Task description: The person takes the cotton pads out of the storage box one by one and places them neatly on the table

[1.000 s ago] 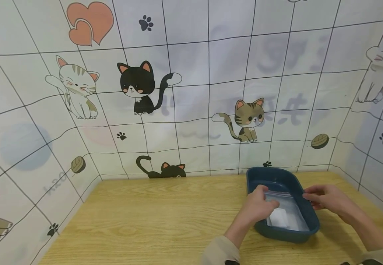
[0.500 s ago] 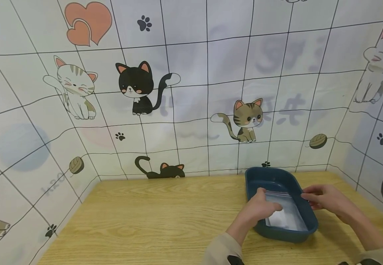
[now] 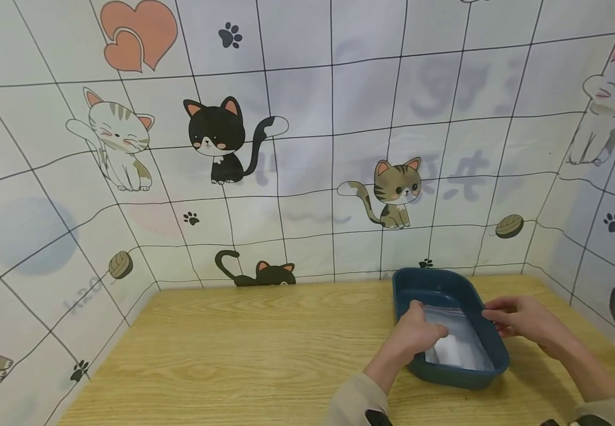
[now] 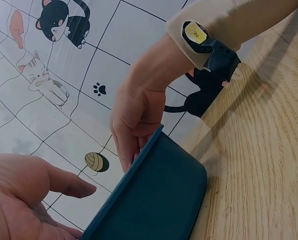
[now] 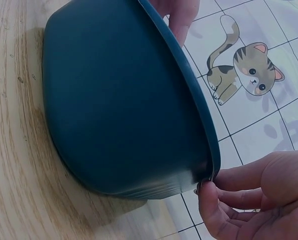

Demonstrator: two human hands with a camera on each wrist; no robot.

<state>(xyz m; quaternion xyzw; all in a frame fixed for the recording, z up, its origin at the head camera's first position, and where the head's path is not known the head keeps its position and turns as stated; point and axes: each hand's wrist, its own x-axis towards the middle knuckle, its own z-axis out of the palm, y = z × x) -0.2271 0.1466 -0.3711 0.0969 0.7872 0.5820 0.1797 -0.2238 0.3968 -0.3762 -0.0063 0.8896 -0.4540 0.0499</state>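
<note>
A dark blue plastic basin [image 3: 462, 378] with rounded corners rests on the table at the right of the head view. Inside it lies a clear zip bag [image 3: 464, 346] with a purplish seal line along its far edge. My left hand [image 3: 416, 331] reaches over the basin's left rim, its thumb and forefinger spread apart above the bag; its other fingers are hidden. At the opposite side my right hand [image 3: 523, 322] pinches the rim between thumb and fingers, as the right wrist view shows, where the basin's outer wall [image 5: 124, 100] fills the middle.
The wood-grain table [image 3: 259, 349] stretches left of the basin. Behind and at both sides hangs a white gridded cloth [image 3: 307, 148] printed with cats and paw marks, close to the basin's far end. A dark device with a yellow label [image 4: 195, 33] sits on my right sleeve.
The view has shifted slightly, and the basin keeps its place on the table. My left thumb has moved a little over the bag, whose white patch looks fainter. My right hand keeps its hold.
</note>
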